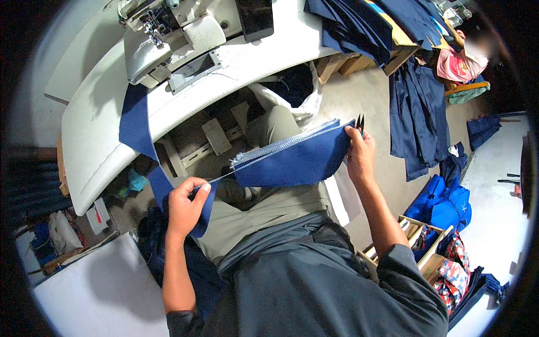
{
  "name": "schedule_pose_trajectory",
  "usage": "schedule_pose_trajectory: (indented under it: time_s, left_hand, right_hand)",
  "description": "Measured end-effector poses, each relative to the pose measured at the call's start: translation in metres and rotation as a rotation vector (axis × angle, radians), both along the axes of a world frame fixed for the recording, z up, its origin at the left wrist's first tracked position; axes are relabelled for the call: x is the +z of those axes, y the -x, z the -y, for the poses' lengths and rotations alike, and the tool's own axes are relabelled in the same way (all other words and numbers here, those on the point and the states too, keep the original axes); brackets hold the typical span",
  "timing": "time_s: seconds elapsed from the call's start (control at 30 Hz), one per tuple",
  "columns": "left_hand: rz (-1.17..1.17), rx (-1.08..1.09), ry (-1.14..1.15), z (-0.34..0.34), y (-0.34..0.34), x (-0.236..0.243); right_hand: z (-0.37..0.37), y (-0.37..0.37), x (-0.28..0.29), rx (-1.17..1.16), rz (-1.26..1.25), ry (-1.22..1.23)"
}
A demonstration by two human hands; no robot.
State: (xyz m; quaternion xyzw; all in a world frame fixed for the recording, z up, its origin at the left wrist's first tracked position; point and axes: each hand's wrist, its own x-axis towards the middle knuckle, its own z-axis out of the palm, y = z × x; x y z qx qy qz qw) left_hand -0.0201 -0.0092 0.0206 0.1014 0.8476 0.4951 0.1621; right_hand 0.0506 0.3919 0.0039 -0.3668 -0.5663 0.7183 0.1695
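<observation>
My right hand [360, 153] grips the right end of a stack of navy fabric pieces [295, 163] with whitish overlock stitching along the upper edges. The dark pointed blades of thread snips [360, 121] stick up from the same hand. Over my lap, my left hand [185, 206] is closed on a navy fabric strip [159, 184], its thumb on top. A thin thread chain [222, 176] stretches from that hand to the stack's left end. Another navy piece [135, 121] hangs over the table edge beneath the overlock machine [149, 53] and runs down toward my left hand.
The white sewing table [101, 151] curves across the front, with a dark phone [254, 19] on it. A white bag [311, 101] hangs below its edge. Navy garments [418, 118] hang at the right, near a seated person [463, 62]. Wooden crates [426, 241] stand by my right elbow.
</observation>
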Motion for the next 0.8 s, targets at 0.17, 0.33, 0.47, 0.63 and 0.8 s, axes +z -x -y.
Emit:
schedule_pose_trajectory:
  time_s: [0.17, 0.33, 0.47, 0.63, 0.8]
  left_hand:
    - [-0.055, 0.026, 0.072, -0.014, 0.003, -0.005]
    - [-0.037, 0.052, 0.091, -0.02, -0.001, -0.003]
    - [-0.05, 0.04, 0.039, -0.02, -0.006, -0.004]
    - [-0.021, 0.082, -0.042, -0.024, -0.011, -0.006]
    - [0.038, 0.034, -0.007, -0.021, -0.017, -0.004]
  right_hand:
    - [-0.011, 0.004, -0.027, 0.061, 0.128, -0.269]
    - [0.003, -0.001, -0.015, -0.158, -0.136, -0.137]
    - [0.065, -0.018, 0.018, 0.078, -0.254, 0.189]
    - [0.141, -0.019, 0.021, 0.652, 0.111, 0.623]
    - [0.177, -0.006, -0.006, 0.732, 0.201, 0.777]
